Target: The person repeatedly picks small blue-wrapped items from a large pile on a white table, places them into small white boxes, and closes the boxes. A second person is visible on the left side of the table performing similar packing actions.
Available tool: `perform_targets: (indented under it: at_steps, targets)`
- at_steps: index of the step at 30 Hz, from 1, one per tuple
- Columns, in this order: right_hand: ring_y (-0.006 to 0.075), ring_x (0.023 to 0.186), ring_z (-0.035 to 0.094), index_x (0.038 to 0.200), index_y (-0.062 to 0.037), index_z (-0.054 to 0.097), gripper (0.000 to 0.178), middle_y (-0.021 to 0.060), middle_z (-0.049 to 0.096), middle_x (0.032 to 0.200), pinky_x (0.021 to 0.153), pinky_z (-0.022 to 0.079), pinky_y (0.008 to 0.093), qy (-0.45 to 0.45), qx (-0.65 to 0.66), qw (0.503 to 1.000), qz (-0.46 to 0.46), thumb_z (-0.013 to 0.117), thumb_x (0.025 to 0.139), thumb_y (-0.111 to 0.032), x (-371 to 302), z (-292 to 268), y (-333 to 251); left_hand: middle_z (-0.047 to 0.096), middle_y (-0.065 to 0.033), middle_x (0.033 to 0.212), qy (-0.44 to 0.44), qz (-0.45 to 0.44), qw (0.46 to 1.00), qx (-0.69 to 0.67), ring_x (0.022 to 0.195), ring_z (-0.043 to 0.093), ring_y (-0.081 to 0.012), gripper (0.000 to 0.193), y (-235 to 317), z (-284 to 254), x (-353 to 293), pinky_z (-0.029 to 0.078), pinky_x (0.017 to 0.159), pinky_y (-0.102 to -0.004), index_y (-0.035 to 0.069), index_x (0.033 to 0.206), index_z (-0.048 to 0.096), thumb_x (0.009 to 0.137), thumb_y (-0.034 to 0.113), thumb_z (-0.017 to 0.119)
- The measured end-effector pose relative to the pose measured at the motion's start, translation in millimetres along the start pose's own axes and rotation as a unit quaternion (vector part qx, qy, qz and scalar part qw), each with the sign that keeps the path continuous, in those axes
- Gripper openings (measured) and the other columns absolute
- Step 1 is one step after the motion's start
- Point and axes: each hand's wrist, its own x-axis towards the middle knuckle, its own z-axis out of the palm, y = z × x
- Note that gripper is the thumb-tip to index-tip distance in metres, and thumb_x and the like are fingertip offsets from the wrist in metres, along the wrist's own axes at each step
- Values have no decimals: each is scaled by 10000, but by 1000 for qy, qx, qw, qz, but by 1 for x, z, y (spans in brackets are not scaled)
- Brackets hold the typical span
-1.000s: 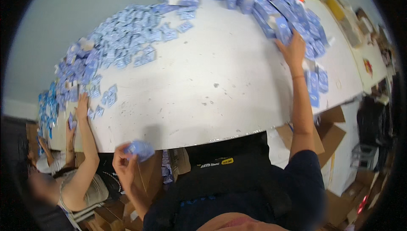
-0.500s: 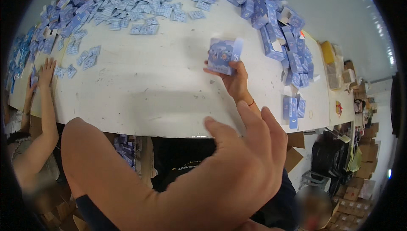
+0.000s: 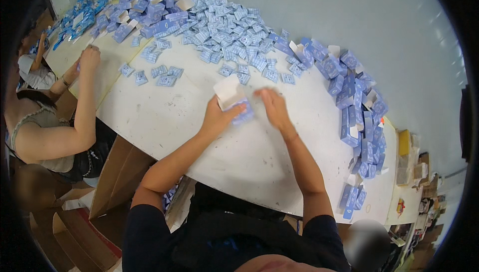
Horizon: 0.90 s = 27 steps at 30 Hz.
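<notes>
My left hand [image 3: 215, 118] grips a small blue-lilac carton [image 3: 241, 114] above the middle of the table. The carton's white flap [image 3: 230, 90] stands up at its top. Just right of the carton, my right hand [image 3: 274, 109] is held apart from it with nothing visible in it. Its fingers are stretched out, the tips somewhat blurred. Beyond both hands lies a wide heap of small pale-blue sachets [image 3: 227, 30], with a few loose sachets [image 3: 167, 76] nearer on the table.
Blue-lilac cartons [image 3: 366, 117] line the white table's [image 3: 164, 117] right side; more cartons [image 3: 149, 10] are piled at the far left. Blue plastic packs [image 3: 82, 17] lie farther left. A co-worker [image 3: 60, 127] sits on my left beside cardboard boxes [image 3: 119, 172]. A wall rises behind the table.
The carton has passed from my right hand to my left, which was empty and raised close to the camera. Its flap now stands up. The view has shifted, showing more of the left side.
</notes>
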Motion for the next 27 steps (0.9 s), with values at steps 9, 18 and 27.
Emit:
perform_targets:
  at_steps: [9,18,27]
  targets:
    - [320,951,506,1023,-22,571,466,137,545,985,815,374,460,175,-273,946,-29,736,793,-392,18,34,65,653,-99,1061,43,122,976,173,1004,618,-184,435,-13,-39,29,477,875,-317,13,1128,560,757,96,772]
    - [368,1142,450,1208,-31,538,748,235,517,1189,939,317,522,163,-238,957,24,738,732,-573,44,63,61,635,-96,1119,92,95,985,110,1039,605,-180,504,0,-41,30,467,903,-310,12,1195,528,753,76,760]
    - [350,1158,451,1095,-116,643,393,110,554,1202,977,339,580,97,-294,950,-44,694,802,-373,85,118,59,630,-93,1122,100,88,985,108,1055,596,-172,500,3,-41,34,468,908,-309,10,1200,526,750,50,741]
